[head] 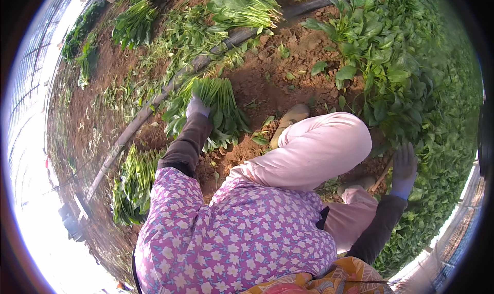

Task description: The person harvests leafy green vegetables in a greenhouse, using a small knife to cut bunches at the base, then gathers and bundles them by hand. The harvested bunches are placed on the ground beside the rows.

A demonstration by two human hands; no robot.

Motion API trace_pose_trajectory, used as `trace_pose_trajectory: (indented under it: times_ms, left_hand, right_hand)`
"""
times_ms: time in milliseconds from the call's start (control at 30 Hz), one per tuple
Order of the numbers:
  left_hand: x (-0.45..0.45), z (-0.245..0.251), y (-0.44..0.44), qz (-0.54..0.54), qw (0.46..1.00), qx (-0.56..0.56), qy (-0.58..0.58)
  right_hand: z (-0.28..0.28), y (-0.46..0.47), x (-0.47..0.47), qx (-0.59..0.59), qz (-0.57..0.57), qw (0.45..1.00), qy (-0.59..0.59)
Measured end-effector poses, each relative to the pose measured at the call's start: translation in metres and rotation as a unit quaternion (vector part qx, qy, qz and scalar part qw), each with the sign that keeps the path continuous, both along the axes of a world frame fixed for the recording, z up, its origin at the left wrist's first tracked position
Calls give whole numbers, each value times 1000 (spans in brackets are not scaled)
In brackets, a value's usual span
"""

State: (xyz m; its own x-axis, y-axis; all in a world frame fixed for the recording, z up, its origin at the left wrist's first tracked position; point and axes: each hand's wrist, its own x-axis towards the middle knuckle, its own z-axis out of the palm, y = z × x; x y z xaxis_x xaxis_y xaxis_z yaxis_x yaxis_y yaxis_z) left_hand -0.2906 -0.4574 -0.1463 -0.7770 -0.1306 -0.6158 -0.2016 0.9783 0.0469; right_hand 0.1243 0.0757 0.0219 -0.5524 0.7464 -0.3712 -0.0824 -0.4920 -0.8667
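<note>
My left hand [197,107], in a pale glove, touches a pile of cut leafy greens [225,101] that look like spinach. Its fingertips are lost among the leaves and stems, so their grip is hidden. At the right, my gloved right hand [404,172] is beside the edge of the standing greens [397,78], back of the hand up. A thin wooden handle [382,175] runs in under its palm from the thumb side, and the hand appears closed over it. Whatever is at the handle's far end is hidden.
Another cut bundle [139,174] lies at lower left, with a large one [247,8] at the top and one more [136,23] at upper left. A long dark pipe or hose [146,110] crosses the reddish soil [270,74] diagonally. My bent knee [328,143] and shoe [291,120] are between the hands.
</note>
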Motion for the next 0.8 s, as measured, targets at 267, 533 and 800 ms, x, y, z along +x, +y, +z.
trace_pose_trajectory:
  times_ms: [267, 533, 800]
  left_hand:
    - [4, -56, -26, 30, 999, 32, 32]
    - [1, 8, -35, -41, 982, 43, 178]
    - [-57, -3, -21, -288, 943, -32, 163]
  right_hand:
    - [-6, -2, -7, 11, 46, 997, -53]
    - [-11, -8, -6, 46, 102, 991, -80]
    - [-8, -10, -5, 45, 133, 988, -58]
